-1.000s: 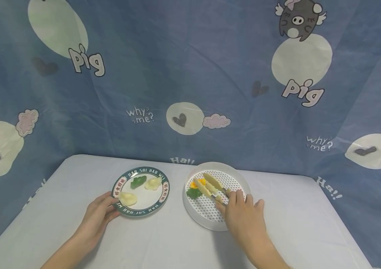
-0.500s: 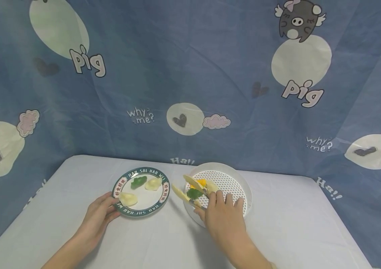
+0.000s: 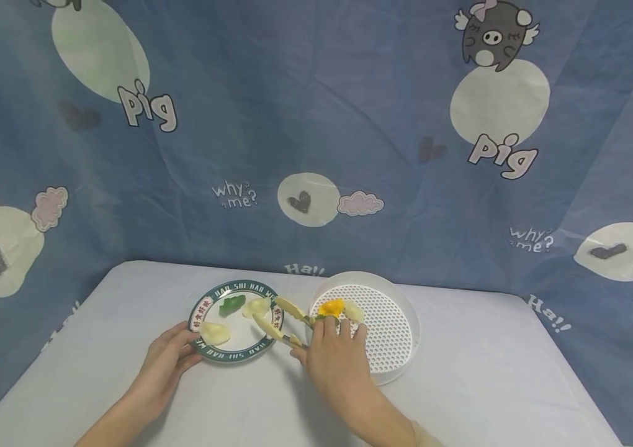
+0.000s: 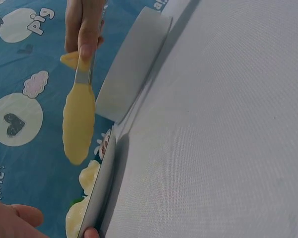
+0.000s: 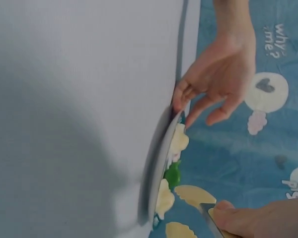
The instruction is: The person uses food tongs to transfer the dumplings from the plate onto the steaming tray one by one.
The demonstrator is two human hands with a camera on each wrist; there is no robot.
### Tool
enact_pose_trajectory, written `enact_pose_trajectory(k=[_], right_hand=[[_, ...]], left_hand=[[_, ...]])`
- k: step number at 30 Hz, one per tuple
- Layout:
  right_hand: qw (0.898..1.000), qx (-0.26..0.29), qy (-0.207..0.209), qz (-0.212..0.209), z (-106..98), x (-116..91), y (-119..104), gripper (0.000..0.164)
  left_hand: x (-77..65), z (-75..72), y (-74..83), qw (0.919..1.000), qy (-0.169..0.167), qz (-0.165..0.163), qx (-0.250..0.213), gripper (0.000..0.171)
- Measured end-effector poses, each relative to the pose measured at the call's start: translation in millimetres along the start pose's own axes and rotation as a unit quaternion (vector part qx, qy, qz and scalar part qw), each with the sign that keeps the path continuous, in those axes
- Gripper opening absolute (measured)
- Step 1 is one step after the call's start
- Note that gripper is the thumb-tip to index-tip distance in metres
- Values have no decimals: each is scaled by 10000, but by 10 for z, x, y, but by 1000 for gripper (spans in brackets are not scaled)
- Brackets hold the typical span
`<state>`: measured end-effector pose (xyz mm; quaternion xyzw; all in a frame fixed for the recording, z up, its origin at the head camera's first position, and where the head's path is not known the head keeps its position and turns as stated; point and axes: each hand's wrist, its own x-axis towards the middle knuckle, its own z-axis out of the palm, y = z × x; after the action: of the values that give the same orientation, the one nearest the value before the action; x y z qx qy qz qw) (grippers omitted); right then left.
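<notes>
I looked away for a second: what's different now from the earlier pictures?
The right-hand grip has moved the tongs leftward, from over the white tray to over the plate's right edge, near a pale piece. Nothing was visibly picked up or released. The left-hand grip stays at the plate's left rim; plate, tray and orange piece look unmoved.

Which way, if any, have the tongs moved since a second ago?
Yes, left: in the head view, the tips of the tongs went from over the tray to over the plate.
</notes>
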<state>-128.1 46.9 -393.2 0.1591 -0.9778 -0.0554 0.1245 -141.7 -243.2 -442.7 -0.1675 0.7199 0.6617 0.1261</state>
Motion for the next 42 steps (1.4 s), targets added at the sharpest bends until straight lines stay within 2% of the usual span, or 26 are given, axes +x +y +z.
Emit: enact_pose_trajectory(k=[15, 24, 32, 42], right_hand=[[9999, -56, 30, -79, 102, 199, -110, 60], [9995, -8, -311, -95, 181, 289, -195, 68], [9996, -161, -164, -133, 214, 295, -240, 65], [9994, -78, -164, -278, 212, 286, -224, 57]], left_hand=[[-4, 11, -24, 10000, -2, 64, 9, 81], [-10, 12, 0, 10000, -28, 3, -2, 80], [-15, 9, 10, 10000, -13, -18, 1, 80], [-16, 9, 4, 10000, 35, -39, -12, 81]])
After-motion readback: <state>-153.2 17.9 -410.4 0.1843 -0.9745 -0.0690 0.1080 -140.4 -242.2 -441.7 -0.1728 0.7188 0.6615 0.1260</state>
